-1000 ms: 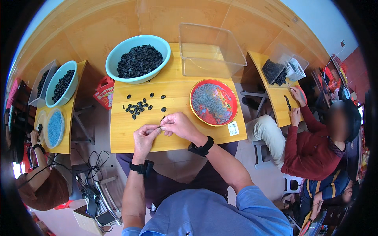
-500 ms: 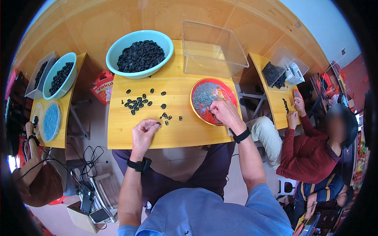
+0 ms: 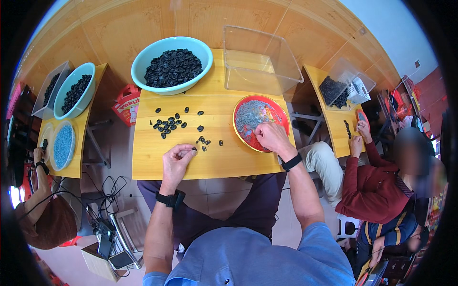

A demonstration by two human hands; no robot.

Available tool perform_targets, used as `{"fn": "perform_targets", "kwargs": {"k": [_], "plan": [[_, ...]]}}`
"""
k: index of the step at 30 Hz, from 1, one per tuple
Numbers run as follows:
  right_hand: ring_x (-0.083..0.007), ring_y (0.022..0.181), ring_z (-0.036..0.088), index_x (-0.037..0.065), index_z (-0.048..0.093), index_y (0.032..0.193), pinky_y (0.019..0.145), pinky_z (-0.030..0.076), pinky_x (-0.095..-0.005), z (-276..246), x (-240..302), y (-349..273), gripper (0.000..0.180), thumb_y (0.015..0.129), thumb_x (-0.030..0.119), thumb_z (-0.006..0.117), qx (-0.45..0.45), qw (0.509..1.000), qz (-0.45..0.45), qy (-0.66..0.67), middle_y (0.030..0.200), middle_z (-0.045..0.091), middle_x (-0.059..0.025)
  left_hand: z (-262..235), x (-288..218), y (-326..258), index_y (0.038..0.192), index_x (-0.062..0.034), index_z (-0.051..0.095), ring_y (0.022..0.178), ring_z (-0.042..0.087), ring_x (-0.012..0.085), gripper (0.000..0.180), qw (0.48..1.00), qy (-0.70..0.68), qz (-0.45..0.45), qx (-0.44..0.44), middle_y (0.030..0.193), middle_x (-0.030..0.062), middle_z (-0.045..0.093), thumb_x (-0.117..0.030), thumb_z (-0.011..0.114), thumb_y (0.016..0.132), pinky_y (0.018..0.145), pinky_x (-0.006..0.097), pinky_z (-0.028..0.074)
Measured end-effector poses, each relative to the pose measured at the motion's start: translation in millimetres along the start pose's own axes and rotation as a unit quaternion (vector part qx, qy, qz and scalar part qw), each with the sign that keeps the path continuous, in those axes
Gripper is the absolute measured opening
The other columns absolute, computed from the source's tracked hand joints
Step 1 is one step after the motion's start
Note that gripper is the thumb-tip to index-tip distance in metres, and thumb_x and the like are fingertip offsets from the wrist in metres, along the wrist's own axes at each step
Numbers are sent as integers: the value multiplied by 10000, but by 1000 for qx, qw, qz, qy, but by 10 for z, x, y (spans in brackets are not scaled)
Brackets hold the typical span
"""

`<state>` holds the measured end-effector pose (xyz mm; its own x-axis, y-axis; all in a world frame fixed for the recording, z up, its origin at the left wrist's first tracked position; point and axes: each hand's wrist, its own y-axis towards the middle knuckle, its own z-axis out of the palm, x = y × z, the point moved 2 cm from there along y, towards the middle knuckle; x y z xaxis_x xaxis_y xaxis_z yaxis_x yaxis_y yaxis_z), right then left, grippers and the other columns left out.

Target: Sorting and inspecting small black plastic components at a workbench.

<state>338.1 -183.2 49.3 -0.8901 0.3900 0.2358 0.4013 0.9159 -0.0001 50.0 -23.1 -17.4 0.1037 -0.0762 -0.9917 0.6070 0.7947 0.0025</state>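
My left hand (image 3: 176,161) is closed near the front edge of the yellow table (image 3: 219,167), pinching a small black plastic piece (image 3: 194,148) between thumb and fingertips. Just beyond it lie several small black pieces (image 3: 203,140), with a larger group of oval black pieces (image 3: 169,125) farther off. My right hand (image 3: 273,138) reaches over the near side of a round red tray (image 3: 243,135) with a yellow rim. Its fingers are bent together among thin grey metal pins (image 3: 251,114); whatever they grip is hidden.
At the back left stands a light blue basin (image 3: 206,71) heaped with black pieces. A clear plastic bin (image 3: 262,78) is at the back right. Co-workers sit at side tables: a maroon sleeve (image 3: 358,186) on the right, a forearm (image 3: 42,183) on the left. Cables (image 3: 102,190) lie on the floor at left.
The whole view has shifted slightly. My left hand still pinches the black piece, and my right hand stays at the red tray with hardly any movement.
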Motion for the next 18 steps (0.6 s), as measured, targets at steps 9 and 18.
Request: {"fn": "perform_targets", "kwargs": {"k": [9,18], "plan": [[-270,691,673,16,645,815,641,521,-370,-402,418,-45,44,808,58,631,-108,971,23,211,761,673,-155,78,-2,34,1043,39,691,760,603,38,177,1000,-9,-12,-1,848,0,690,-19,720,879,699,196,497],[-86,666,661,-13,653,886,599,514,-225,1,999,142,41,863,21,649,-18,907,-5,420,754,686,-32,35,-7,13,1035,41,691,738,609,38,166,1000,-5,-16,-8,831,6,693,-37,711,890,693,193,492]]}}
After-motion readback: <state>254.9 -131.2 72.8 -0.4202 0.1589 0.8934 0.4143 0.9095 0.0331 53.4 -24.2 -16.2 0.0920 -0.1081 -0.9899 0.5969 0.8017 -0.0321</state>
